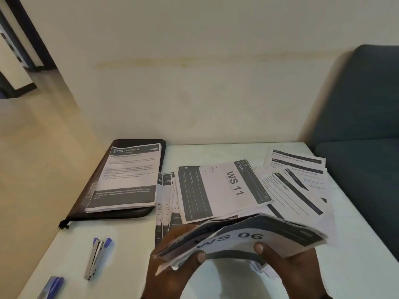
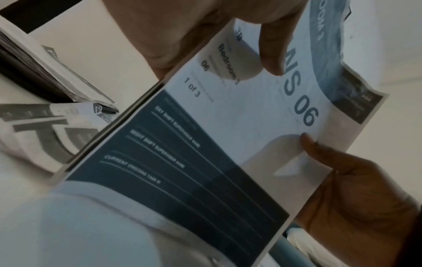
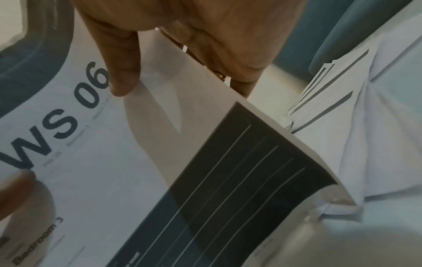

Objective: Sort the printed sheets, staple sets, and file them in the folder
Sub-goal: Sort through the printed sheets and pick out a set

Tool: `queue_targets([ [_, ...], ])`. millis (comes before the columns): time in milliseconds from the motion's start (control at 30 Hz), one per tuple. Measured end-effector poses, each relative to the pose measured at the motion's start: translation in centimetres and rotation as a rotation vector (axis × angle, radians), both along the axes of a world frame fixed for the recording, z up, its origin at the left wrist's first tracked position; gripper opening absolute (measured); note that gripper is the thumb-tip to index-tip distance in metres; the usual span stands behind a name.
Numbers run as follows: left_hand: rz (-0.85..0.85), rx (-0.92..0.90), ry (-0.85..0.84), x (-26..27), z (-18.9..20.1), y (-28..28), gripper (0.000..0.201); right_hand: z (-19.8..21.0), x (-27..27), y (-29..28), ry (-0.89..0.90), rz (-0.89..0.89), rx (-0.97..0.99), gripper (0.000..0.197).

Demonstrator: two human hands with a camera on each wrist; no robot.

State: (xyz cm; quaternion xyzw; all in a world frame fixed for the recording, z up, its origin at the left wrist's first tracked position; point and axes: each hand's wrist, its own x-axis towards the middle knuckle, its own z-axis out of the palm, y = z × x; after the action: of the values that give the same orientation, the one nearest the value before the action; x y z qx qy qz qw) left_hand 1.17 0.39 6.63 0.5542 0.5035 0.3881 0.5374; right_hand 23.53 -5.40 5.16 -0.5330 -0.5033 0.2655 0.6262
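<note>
- Head view is showing both hands holding one bowed bundle of printed sheets (image 1: 248,236) low at 6 o'clock, above the worktop (image 1: 129,255). The left hand (image 1: 172,255) is pinching the left end, the right hand (image 1: 295,268) is gripping the right end with the thumb on top, so each grip is holding that stack. Top page is reading "WS 06".
- Left wrist view is showing "Bedroom 3, 1 of 3" on that page (image 2: 228,108), so I'm guessing sorting is still going on and stapling isn't started.
- Risk one: the bundle is arching hard and its edges are fanning at the left end. If either thumb is easing off, loose pages could be sliding out and mixing with the messy spread (image 1: 298,180) at 2 o'clock.
- Risk two: the "WS 11" kitchen page (image 1: 222,186) is lying right behind the hands at 12 o'clock, so dropped sheets might be landing on the wrong set.
- Risk three: the stapler (image 1: 97,257) is sitting at 9 o'clock, well apart; reaching for it one-handed could be letting the stack splay.
- The folder (image 1: 90,190) is lying at 10 o'clock under a "Bathroom" stack (image 1: 129,175), so filing is needing that moved or tucked in first, I reckon.
</note>
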Motion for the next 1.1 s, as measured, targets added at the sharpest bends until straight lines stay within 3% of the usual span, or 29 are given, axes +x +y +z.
queue_targets([
  [67, -0.009, 0.192, 0.008, -0.2, 0.1, 0.4, 0.047, 1.0, -0.2, 0.1, -0.017, -0.014, -0.01, 0.049],
  [133, 0.035, 0.278, -0.041, 0.0, 0.6, 0.3, 0.038, 1.2, -0.8, 0.0, -0.006, -0.072, 0.022, 0.058],
  [233, 0.05, 0.363, -0.04, 0.5, 0.8, -0.1, 0.03, 1.7, -1.6, -0.3, 0.066, -0.098, 0.072, 0.052],
  [367, 0.124, 0.223, -0.131, 0.4, -3.3, 0.4, 0.033, -0.7, -1.6, 0.2, 0.151, 0.005, -0.153, 0.028],
  [433, 0.072, 0.162, -0.088, 0.2, -5.0, 0.5, 0.034, -2.5, -1.2, 0.3, 0.052, 0.031, -0.318, 0.035],
  [500, 0.023, 0.132, -0.026, 0.2, -5.1, 0.7, 0.023, -2.4, -0.9, 0.7, -0.012, 0.016, -0.396, 0.021],
  [633, -0.096, 0.127, 0.065, 0.3, -3.3, 2.2, 0.023, -2.5, 1.3, 1.3, 0.111, -0.262, -0.389, 0.012],
  [667, -0.116, 0.157, 0.128, 0.1, -3.6, 3.1, 0.022, -2.7, 2.1, 1.3, 0.137, -0.342, -0.392, 0.01],
  [767, -0.167, 0.333, 0.588, 0.1, -5.3, 6.7, 0.011, -3.3, 4.6, 1.0, 0.19, -0.545, -0.437, 0.024],
  [833, -0.219, 0.374, 0.794, 0.3, -6.1, 9.2, 0.022, -3.3, 5.7, 0.8, 0.241, -0.618, -0.465, 0.031],
  [967, -0.429, 0.441, 1.115, 1.0, -7.7, 12.8, 0.063, -3.1, 7.2, 0.4, 0.344, -0.692, -0.464, 0.038],
  [1100, -0.566, 0.52, 1.274, 1.6, -8.3, 14.2, 0.052, -3.0, 8.3, 0.1, 0.429, -0.735, -0.449, 0.045],
])
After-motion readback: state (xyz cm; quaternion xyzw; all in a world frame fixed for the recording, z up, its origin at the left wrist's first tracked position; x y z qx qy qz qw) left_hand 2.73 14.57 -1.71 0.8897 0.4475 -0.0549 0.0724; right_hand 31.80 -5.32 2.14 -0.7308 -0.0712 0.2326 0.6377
